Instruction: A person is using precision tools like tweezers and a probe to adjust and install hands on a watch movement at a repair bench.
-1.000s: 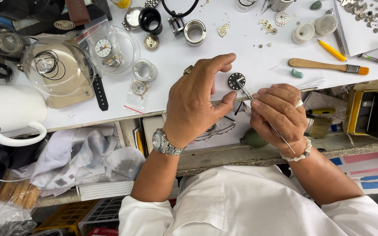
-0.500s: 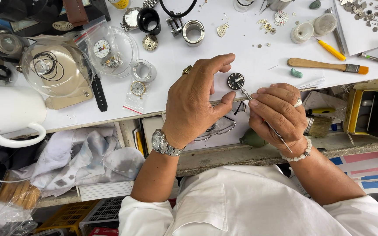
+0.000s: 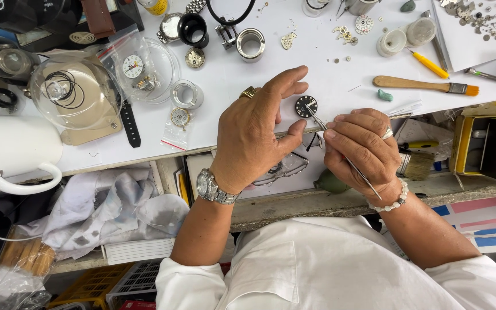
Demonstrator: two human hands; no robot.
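A small round dark watch dial (image 3: pixel 306 105) lies on the white work surface (image 3: pixel 328 63). My left hand (image 3: pixel 256 129) rests over the bench edge, its index finger and thumb framing the dial without clearly gripping it. My right hand (image 3: pixel 363 146) pinches thin metal tweezers (image 3: pixel 318 121), whose tips touch the dial's lower right edge; the long shaft runs back under my palm. I wear a metal wristwatch on the left wrist and a white bead bracelet on the right.
A wooden brush (image 3: pixel 426 85), a yellow-handled tool (image 3: pixel 429 64) and loose watch parts (image 3: pixel 477 20) lie at the right. Clear domes (image 3: pixel 73 92) over watch pieces, a black strap (image 3: pixel 129 123) and a white mug (image 3: pixel 12 152) stand left. A metal ring (image 3: pixel 251 43) sits behind the dial.
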